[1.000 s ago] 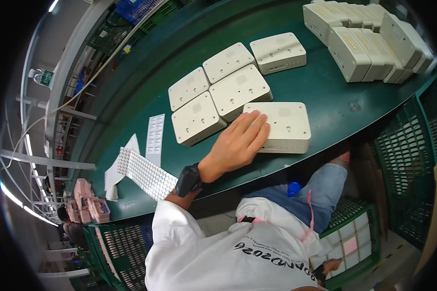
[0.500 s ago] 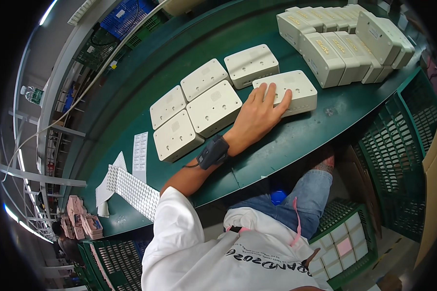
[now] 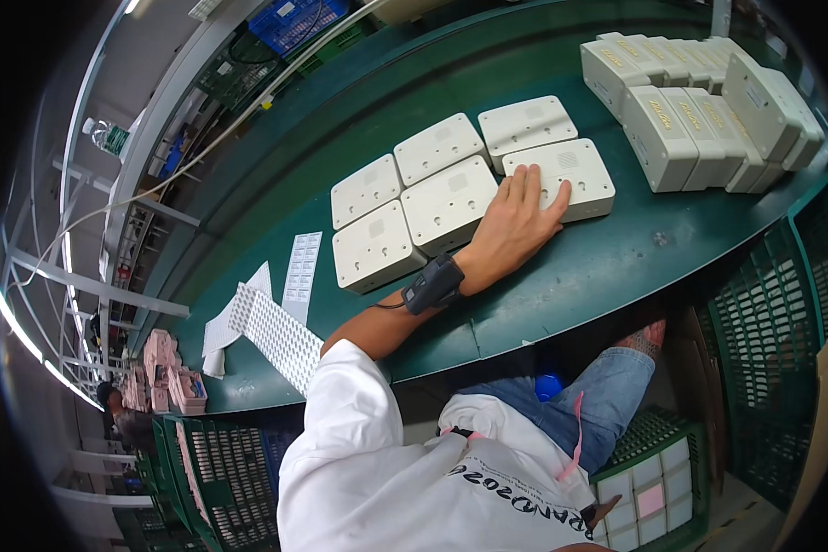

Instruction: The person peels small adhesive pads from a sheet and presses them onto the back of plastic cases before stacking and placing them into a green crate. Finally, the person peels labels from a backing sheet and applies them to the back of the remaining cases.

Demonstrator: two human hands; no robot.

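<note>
The flat white housings look like matt, smooth moulded plastic, and the cream boxes too. The green bench top has a smooth, slightly glossy finish. The crates are green plastic mesh. The wristband looks like black cloth.

Single head-worn fisheye view, looking steeply down, green workbench near, edges bowed

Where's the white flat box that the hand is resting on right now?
In the head view, the white flat box lies on the green table, right end of the group, under the left hand.
</note>
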